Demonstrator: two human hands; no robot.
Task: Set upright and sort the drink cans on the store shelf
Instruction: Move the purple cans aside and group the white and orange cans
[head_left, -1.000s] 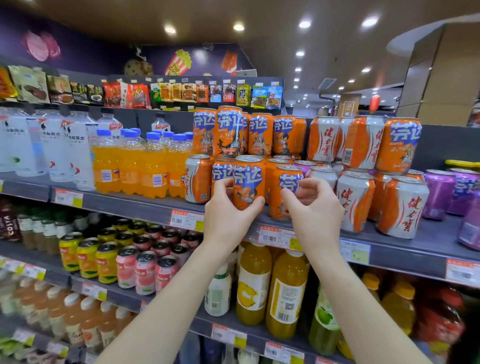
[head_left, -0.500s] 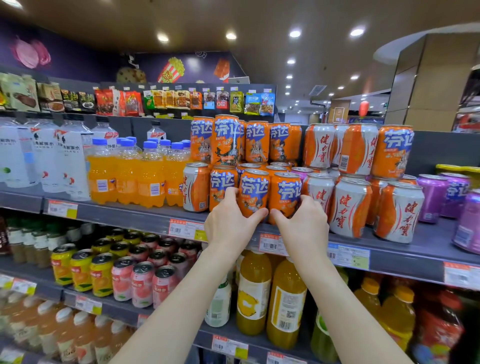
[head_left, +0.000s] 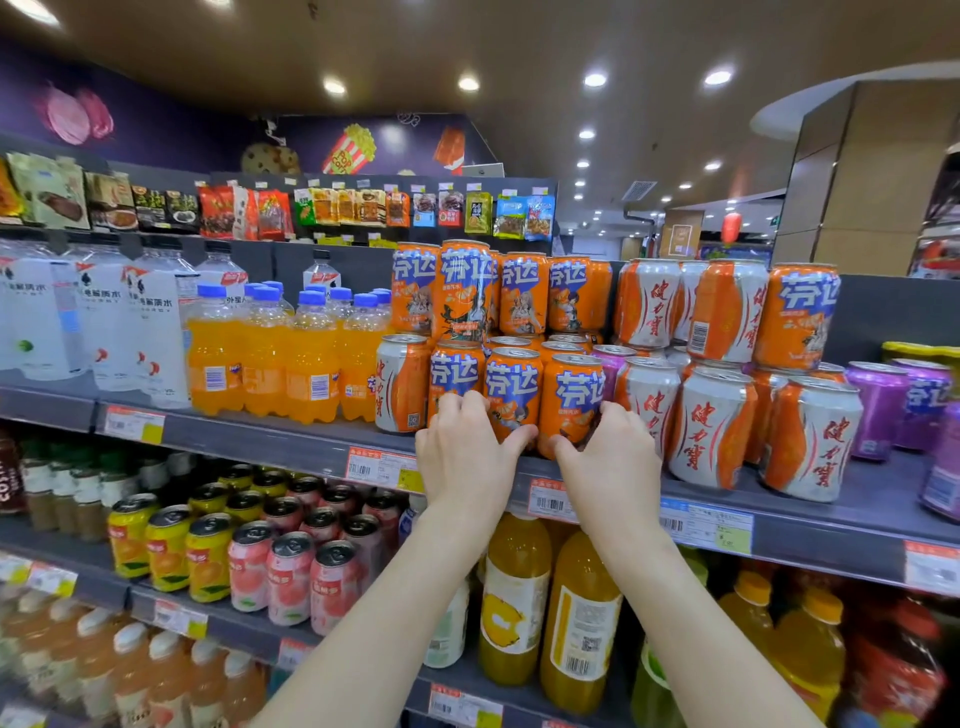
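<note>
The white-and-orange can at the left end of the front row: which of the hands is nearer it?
Left. The left hand sits just right of that can; the right hand is farther right, around another orange can.

We see orange cans (head_left: 513, 395) with blue-and-white lettering and cartoon figures, beside white cans (head_left: 711, 426) swept with orange bands and red script. Purple cans (head_left: 880, 410) sit at the right, and bottles (head_left: 265, 358) of orange drink wear blue caps on the grey shelf (head_left: 270, 441).
</note>
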